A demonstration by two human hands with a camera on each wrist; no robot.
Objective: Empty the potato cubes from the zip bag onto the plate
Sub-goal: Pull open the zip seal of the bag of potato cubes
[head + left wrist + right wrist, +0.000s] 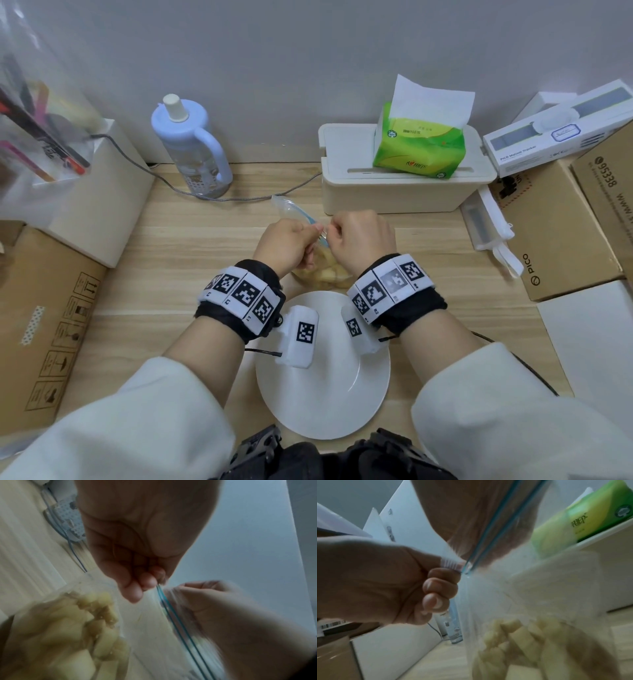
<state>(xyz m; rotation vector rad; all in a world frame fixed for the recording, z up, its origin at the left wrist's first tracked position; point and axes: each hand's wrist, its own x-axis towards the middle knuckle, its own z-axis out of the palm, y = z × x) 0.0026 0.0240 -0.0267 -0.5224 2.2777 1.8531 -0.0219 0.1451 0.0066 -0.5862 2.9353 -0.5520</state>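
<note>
A clear zip bag (290, 209) with a blue zip strip hangs upright between both hands, just beyond the white plate (322, 394). Pale yellow potato cubes (325, 274) fill its bottom. My left hand (291, 245) pinches one lip of the bag's mouth, and my right hand (359, 236) pinches the other lip close beside it. In the left wrist view the left fingertips (147, 584) meet at the zip strip (180, 626), above the cubes (68, 628). In the right wrist view the left hand (436, 588) holds the bag's edge by the zip strip (494, 523); the cubes (513, 642) sag below.
A pale blue bottle (191, 144) and a grey cable (164, 178) lie at the back left. A white box with a green tissue pack (418, 144) stands at the back right. Cardboard boxes (48, 325) flank both sides of the wooden table (191, 246).
</note>
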